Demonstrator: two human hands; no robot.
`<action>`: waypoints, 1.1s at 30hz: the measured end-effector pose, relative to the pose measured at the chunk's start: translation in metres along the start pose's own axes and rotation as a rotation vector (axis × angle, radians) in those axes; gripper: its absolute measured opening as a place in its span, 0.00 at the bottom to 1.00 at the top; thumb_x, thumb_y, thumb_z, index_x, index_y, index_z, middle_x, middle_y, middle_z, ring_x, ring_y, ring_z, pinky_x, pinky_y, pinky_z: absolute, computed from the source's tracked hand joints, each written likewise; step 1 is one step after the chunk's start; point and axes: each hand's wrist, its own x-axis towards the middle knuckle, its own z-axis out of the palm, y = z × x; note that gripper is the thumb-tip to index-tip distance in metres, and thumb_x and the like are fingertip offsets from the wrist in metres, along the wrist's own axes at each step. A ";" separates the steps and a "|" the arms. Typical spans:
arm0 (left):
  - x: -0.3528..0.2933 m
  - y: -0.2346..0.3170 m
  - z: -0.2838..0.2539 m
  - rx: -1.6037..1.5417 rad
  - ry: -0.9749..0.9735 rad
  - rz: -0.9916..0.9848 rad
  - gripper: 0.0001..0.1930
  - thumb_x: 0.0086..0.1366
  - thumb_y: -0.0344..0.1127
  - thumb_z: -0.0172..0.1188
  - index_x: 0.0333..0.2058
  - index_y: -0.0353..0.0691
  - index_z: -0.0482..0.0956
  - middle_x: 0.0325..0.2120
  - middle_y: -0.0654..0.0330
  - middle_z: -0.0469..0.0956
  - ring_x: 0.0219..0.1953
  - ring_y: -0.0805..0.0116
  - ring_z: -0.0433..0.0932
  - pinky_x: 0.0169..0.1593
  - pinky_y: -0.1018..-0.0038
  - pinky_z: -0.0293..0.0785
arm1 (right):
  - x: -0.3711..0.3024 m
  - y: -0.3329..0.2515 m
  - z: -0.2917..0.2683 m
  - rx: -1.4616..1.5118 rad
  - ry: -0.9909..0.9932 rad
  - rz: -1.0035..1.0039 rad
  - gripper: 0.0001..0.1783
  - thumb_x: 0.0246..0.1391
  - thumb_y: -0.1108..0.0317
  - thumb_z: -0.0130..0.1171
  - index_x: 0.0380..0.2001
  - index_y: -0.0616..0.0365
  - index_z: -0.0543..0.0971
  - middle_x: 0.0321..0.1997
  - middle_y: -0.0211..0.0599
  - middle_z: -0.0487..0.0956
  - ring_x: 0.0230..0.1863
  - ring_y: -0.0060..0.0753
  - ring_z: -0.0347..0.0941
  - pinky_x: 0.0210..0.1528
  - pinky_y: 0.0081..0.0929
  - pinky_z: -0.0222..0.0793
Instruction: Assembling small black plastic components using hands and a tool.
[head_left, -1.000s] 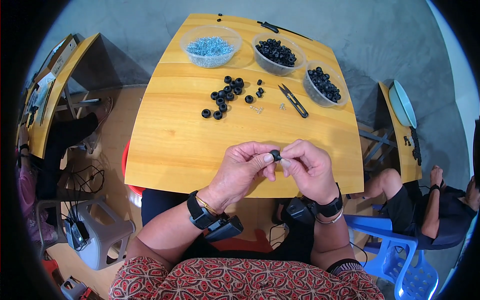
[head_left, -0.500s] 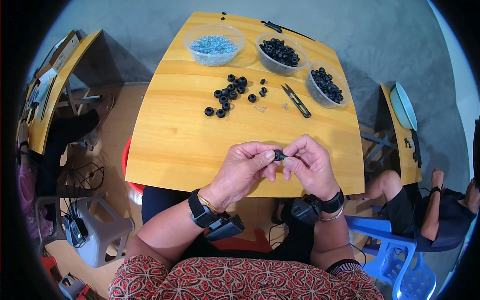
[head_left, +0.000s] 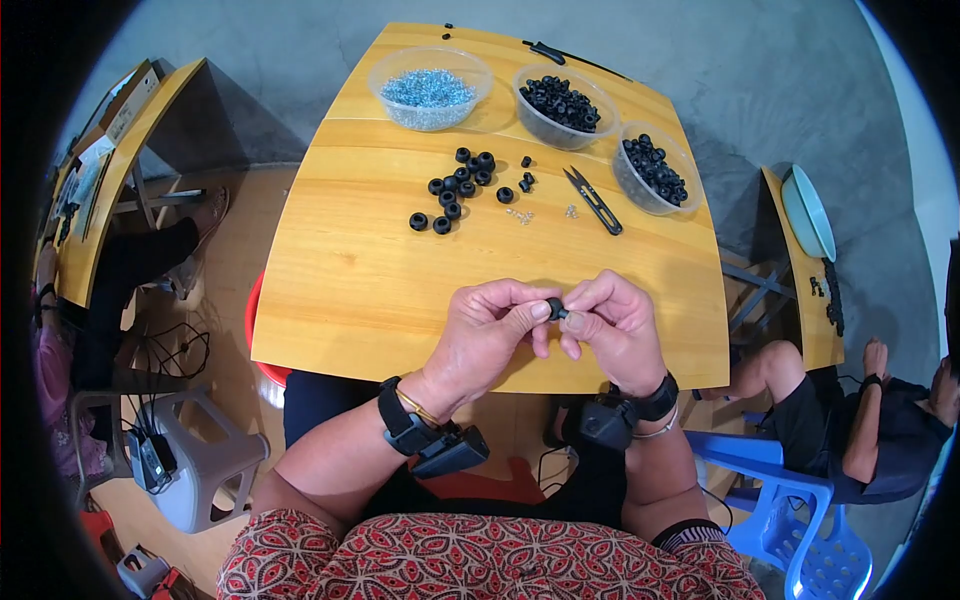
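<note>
Over the near part of the table, my left hand (head_left: 482, 332) pinches a round black rubber-like part with a hole, resembling a large bead (head_left: 556, 308), between thumb and fingers. My right hand (head_left: 622, 338) is closed at the bead's right side, its fingertips on a small dark piece that meets the bead; most of that piece is hidden. Farther off lies a loose group of similar black beads (head_left: 466, 189). Several smaller black pieces (head_left: 526, 183) and tiny clear bits (head_left: 520, 215) are beside them, and black thread snips (head_left: 595, 203) rest to the right.
Along the far side stand a clear bowl of bluish clear bits (head_left: 428, 120) and two bowls of black parts, one in the middle (head_left: 545, 128) and one at the right (head_left: 645, 203). A blue plastic chair (head_left: 790, 490) and a seated person are at right; a grey stool (head_left: 205, 465) is at left.
The black bead has turned slightly between my fingers, showing more of its rounded side. My right hand has shifted a little; both hands stay together in the same place.
</note>
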 end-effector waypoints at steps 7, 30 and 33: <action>0.000 0.000 0.000 0.024 0.006 -0.040 0.05 0.60 0.25 0.51 0.33 0.32 0.75 0.25 0.59 0.75 0.20 0.76 0.71 0.27 0.81 0.71 | -0.003 -0.006 0.001 -0.301 -0.023 -0.121 0.04 0.47 0.82 0.52 0.25 0.62 0.69 0.24 0.30 0.72 0.22 0.17 0.66 0.24 0.15 0.63; 0.000 0.000 -0.004 -0.124 -0.080 -0.062 0.08 0.59 0.26 0.52 0.38 0.35 0.75 0.29 0.58 0.75 0.24 0.73 0.73 0.31 0.79 0.71 | -0.006 0.001 0.012 -0.272 0.087 -0.206 0.05 0.47 0.82 0.51 0.24 0.61 0.68 0.25 0.30 0.69 0.20 0.14 0.63 0.21 0.12 0.61; 0.000 0.000 -0.004 -0.147 -0.112 -0.043 0.08 0.59 0.26 0.51 0.38 0.35 0.75 0.29 0.57 0.75 0.24 0.74 0.73 0.31 0.79 0.72 | -0.008 0.000 0.013 -0.301 0.077 -0.227 0.05 0.48 0.82 0.50 0.24 0.62 0.67 0.24 0.30 0.68 0.19 0.13 0.63 0.21 0.12 0.60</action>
